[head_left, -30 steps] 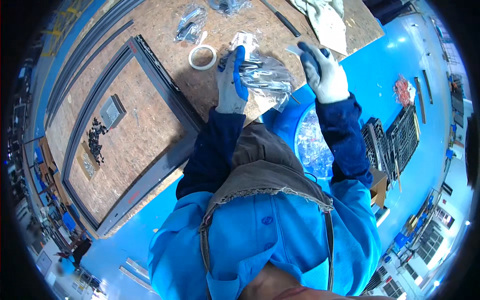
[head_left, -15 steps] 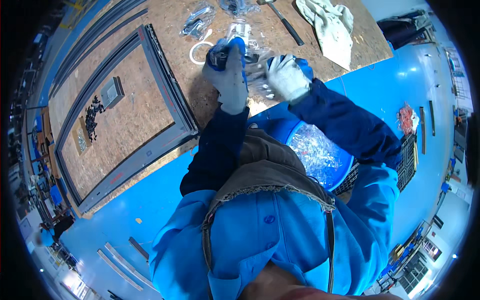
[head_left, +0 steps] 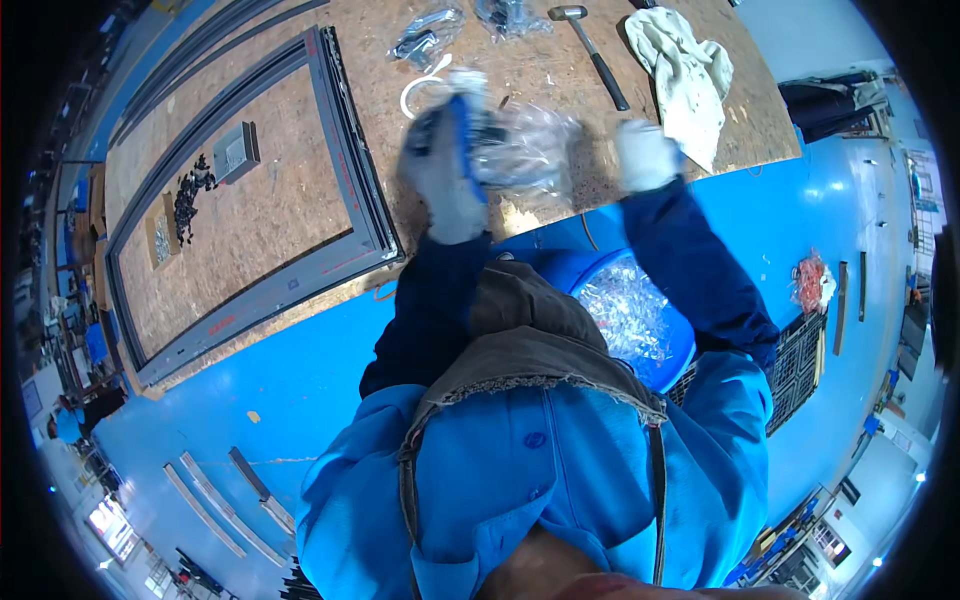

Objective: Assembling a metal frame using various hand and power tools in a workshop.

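Note:
My left hand [head_left: 447, 185], in a white and blue work glove, is closed over the bench, its fingers blurred. A dark part [head_left: 422, 132] shows at its fingers, too smeared to name more exactly. Beside it, to the right, lies a crumpled clear plastic bag [head_left: 535, 155], and something dark shows at the bag's left end. My right hand [head_left: 648, 157], gloved the same way, is apart from the bag, left of the white cloth [head_left: 690, 85]. Motion smears its fingers. A white ring-shaped piece [head_left: 408, 98] lies just beyond my left hand.
A hammer [head_left: 592, 60] and bagged parts [head_left: 428, 38] lie at the back of the wooden bench [head_left: 300, 175]. Leftward is a large grey frame [head_left: 345, 150] around a metal block [head_left: 236, 152] and small black pieces [head_left: 188, 200]. A blue bin [head_left: 685, 350] of clear plastic scraps stands below the bench edge.
My right hand has moved right, away from my left hand and the bag. The clear bag now lies spread out between the hands. My left hand stays near its place.

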`<state>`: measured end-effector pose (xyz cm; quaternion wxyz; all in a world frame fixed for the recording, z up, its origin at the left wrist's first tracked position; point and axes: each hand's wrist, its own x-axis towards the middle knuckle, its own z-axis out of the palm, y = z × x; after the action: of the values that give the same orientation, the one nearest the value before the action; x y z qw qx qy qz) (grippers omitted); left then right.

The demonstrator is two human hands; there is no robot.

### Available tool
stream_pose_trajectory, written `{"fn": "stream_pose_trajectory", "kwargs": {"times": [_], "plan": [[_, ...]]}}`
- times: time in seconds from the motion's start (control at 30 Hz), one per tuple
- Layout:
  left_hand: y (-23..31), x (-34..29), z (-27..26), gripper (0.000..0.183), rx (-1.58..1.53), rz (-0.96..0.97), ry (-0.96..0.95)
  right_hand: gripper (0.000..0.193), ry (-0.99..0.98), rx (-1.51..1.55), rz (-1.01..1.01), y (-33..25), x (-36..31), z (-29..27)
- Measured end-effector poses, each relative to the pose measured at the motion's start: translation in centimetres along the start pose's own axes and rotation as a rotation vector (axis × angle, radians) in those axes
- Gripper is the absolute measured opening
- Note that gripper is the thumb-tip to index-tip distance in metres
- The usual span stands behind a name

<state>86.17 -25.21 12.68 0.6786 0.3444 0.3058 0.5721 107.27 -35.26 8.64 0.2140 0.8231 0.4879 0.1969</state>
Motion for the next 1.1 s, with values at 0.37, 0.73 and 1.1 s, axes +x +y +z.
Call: {"fn": "stream_pose_trajectory", "kwargs": {"times": [0.37,0.73,1.1], "plan": [[-1.6,1.8,0.6,0.023,-0.095,-0.358,-0.199,0.037,0.447,0.531,-0.151,3.7,-5.0,-13.0],[-3.1,2.1,-1.0,0.021,-0.178,-0.517,-0.251,0.066,0.027,1.082,0.125,2.6,1.1,-2.4],[-2.8,1.8,-3.6,0.026,-0.246,-0.690,-0.181,0.054,-0.100,1.889,-0.252,0.6,-0.7,-4.6]]}}
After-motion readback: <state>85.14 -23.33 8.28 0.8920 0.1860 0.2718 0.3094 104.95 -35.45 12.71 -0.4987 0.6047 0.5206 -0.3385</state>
